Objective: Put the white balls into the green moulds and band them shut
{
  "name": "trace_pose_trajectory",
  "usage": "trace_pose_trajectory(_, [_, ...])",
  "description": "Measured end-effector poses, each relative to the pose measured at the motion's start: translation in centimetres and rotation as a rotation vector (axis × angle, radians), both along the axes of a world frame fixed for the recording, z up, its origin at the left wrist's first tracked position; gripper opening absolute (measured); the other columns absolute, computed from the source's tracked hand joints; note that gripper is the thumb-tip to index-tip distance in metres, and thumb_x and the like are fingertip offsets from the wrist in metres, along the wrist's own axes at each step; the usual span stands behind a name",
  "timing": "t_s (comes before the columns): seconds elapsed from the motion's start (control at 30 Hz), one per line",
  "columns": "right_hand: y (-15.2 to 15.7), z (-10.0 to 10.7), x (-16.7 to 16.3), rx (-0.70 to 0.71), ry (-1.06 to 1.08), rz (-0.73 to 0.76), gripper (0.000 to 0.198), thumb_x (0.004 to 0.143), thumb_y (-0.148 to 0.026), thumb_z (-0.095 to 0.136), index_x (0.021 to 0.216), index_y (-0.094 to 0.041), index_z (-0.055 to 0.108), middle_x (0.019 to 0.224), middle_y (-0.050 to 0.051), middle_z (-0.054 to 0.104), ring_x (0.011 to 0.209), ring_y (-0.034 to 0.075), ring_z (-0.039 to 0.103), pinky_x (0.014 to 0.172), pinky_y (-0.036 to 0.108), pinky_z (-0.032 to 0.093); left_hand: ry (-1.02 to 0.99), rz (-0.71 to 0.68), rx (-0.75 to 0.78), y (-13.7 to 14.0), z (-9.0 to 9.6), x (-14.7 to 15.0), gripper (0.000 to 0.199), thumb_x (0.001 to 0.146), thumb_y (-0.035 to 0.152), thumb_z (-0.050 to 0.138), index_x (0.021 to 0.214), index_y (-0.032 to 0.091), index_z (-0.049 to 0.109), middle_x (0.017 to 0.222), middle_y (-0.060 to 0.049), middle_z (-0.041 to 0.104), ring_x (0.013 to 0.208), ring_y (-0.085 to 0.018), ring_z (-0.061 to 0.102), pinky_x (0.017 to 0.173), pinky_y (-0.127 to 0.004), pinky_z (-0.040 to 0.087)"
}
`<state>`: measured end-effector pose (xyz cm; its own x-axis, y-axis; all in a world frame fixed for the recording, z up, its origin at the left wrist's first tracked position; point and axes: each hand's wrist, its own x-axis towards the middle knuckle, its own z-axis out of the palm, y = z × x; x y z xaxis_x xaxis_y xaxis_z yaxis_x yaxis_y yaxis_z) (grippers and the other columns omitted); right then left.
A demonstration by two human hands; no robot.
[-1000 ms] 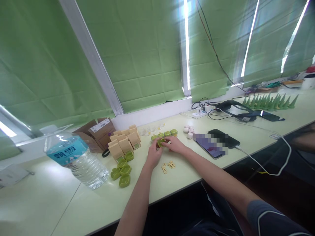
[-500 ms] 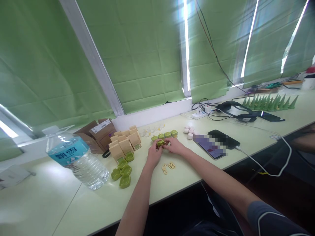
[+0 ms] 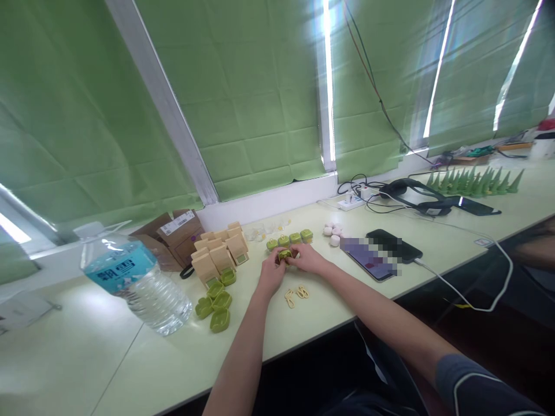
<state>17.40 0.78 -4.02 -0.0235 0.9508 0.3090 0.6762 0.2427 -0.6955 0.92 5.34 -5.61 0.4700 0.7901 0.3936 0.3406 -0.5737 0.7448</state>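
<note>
Both hands meet at mid-table on one small green case [image 3: 285, 253]. Left hand [image 3: 271, 274] grips it from the left, fingers curled narrow around it; right hand [image 3: 306, 257] pinches it from the right, fingertips closed on its edge. The case sits between the two hands, at or just above the table [image 3: 108, 352]; can't tell if it touches.

Just behind the hands: row of four green cases [image 3: 289, 238], closed. Just in front: two small cream clips [image 3: 296, 294] lying flat.

Left of the hands: cluster of tan boxes [image 3: 219, 249], upright, some with a green window patch. Below them, open green shells [image 3: 215, 305] in a loose group.

Far left: water bottle [image 3: 134, 280] lying on its side, blue label with white characters, too blurred to read. Behind the boxes, a brown carton [image 3: 176, 234] with a white shipping label, print too small to read.

Right of the hands: white round pieces [image 3: 332, 233], then two phones [image 3: 381, 250], one screen blurred out, with a white cable [image 3: 477, 289] plugged in. Further back: a power strip [image 3: 351, 201], black headphones [image 3: 416, 193], a row of green cones [image 3: 474, 180].
</note>
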Motion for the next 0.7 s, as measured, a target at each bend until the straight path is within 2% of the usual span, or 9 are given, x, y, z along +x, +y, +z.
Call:
trace_pose_trajectory(0.27, [-0.20,0.25,-0.07,-0.020,0.005,0.015,0.012,0.083,-0.025,0.062,0.088,-0.015,0.064,0.091,0.003,0.069,0.057,0.009,0.056,0.057,0.021,0.039,0.032,0.011,0.054,-0.03,0.12,0.00,0.031,0.081,0.020,0.050,0.110,0.023,0.061,0.093,-0.001,0.068,0.078,-0.015,0.061,0.076,-0.028,0.048])
trace_pose_trajectory(0.7, [-0.13,-0.03,0.06,-0.007,-0.014,0.038,0.013,0.085,-0.027,0.060,0.085,-0.014,0.061,0.089,0.002,0.068,0.052,0.007,0.053,0.056,0.021,0.038,0.022,0.035,0.040,-0.07,0.34,0.08,0.029,0.079,0.019,0.052,0.106,0.021,0.063,0.090,-0.001,0.068,0.077,-0.014,0.059,0.075,-0.027,0.046])
